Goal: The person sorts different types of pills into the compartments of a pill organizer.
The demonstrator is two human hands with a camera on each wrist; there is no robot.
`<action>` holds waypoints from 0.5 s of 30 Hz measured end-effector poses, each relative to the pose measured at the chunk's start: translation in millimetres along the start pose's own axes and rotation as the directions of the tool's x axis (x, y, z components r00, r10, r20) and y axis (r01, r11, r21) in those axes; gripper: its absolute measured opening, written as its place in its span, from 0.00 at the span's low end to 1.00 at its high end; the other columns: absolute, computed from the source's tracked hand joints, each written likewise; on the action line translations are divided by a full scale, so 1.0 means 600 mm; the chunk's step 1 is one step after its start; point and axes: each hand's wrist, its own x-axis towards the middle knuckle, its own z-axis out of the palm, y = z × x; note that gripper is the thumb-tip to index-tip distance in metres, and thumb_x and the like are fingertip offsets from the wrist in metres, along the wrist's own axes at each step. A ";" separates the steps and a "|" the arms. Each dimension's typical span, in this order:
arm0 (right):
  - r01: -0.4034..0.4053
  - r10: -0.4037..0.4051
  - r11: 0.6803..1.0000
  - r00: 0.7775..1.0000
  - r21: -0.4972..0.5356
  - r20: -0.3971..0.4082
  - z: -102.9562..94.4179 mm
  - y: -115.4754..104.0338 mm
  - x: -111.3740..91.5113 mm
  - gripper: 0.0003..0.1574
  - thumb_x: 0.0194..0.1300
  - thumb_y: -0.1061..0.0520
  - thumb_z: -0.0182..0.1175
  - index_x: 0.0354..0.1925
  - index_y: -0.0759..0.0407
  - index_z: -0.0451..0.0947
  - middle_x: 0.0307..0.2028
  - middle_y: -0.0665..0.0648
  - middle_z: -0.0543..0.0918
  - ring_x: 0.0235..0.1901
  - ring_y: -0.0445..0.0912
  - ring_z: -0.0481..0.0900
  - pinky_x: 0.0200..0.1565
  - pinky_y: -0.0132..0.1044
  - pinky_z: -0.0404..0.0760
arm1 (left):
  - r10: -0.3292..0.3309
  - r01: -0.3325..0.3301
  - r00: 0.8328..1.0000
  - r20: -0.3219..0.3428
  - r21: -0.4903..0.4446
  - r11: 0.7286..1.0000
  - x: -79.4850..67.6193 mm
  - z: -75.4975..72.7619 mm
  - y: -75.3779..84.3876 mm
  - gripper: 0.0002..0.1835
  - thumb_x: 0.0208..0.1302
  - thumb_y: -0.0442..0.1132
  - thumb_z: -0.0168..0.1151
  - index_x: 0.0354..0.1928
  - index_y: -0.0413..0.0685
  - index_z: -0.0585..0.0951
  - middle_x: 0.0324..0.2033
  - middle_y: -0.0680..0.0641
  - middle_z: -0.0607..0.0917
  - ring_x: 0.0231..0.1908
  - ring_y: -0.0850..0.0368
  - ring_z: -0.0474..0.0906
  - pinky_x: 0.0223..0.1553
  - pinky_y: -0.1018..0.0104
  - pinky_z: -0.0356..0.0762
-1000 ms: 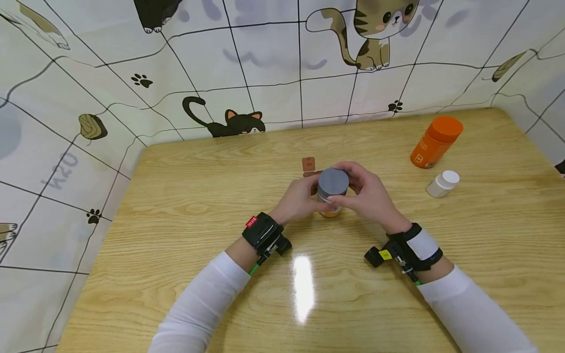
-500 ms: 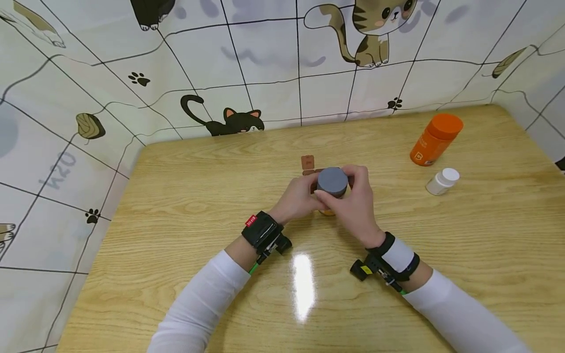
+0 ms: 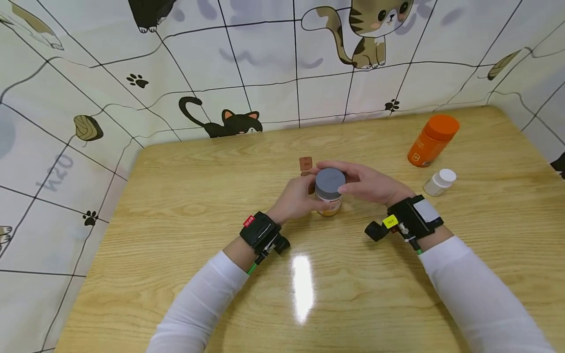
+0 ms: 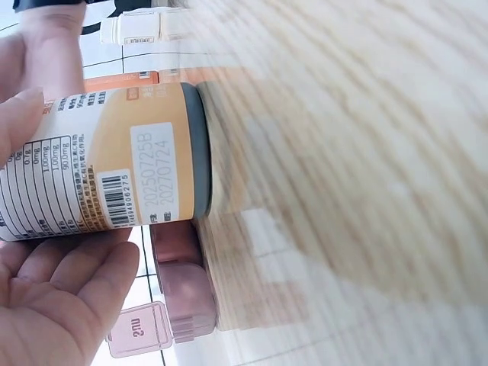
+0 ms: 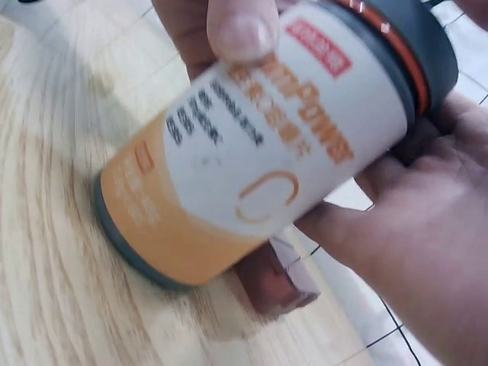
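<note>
A small supplement bottle stands on the table, with a grey screw lid and a white and orange label. My left hand grips its body from the left, thumb across the front. From the right, my right hand holds the lid, its thumb at the near right edge and fingers reaching round the far side. An orange ring shows under the lid in the right wrist view. The bottle's dark base meets the wood in the left wrist view.
Small brown boxes sit just behind the bottle, partly hidden by the hands. To the right stand an orange bottle and a small white bottle. A cat-print wall covering rises along the table's far edge.
My right hand first turned inward at the lid, wrist dropping toward me, then swung back outward with the wrist farther right and up. My left hand keeps its grip on the bottle.
</note>
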 end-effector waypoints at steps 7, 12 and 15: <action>-0.092 0.027 0.977 0.948 -0.192 -0.317 0.028 0.002 -0.004 0.34 0.58 0.65 0.62 0.61 0.66 0.62 0.56 0.58 0.70 0.53 0.50 0.68 0.51 0.33 0.71 | 0.031 -0.031 1.000 -0.005 -0.022 0.999 0.000 0.003 -0.004 0.31 0.50 0.40 0.71 0.57 0.43 0.72 0.50 0.49 0.77 0.48 0.64 0.71 0.48 0.72 0.70; -0.184 -0.183 0.859 0.760 -0.478 -0.623 0.098 0.008 0.005 0.29 0.52 0.62 0.67 0.48 0.69 0.63 0.45 0.63 0.68 0.42 0.51 0.69 0.43 0.41 0.70 | 0.043 -0.043 0.999 -0.011 -0.013 0.999 0.001 0.003 -0.002 0.31 0.51 0.39 0.70 0.58 0.45 0.72 0.50 0.48 0.78 0.48 0.63 0.71 0.48 0.70 0.70; -0.253 -0.324 0.760 0.650 -0.598 -0.687 0.126 0.016 0.015 0.32 0.49 0.58 0.70 0.44 0.68 0.62 0.40 0.64 0.66 0.41 0.52 0.66 0.41 0.49 0.67 | 0.027 -0.026 0.999 -0.020 0.025 0.999 0.001 0.003 -0.002 0.31 0.51 0.38 0.70 0.59 0.45 0.71 0.49 0.47 0.79 0.47 0.62 0.72 0.47 0.70 0.70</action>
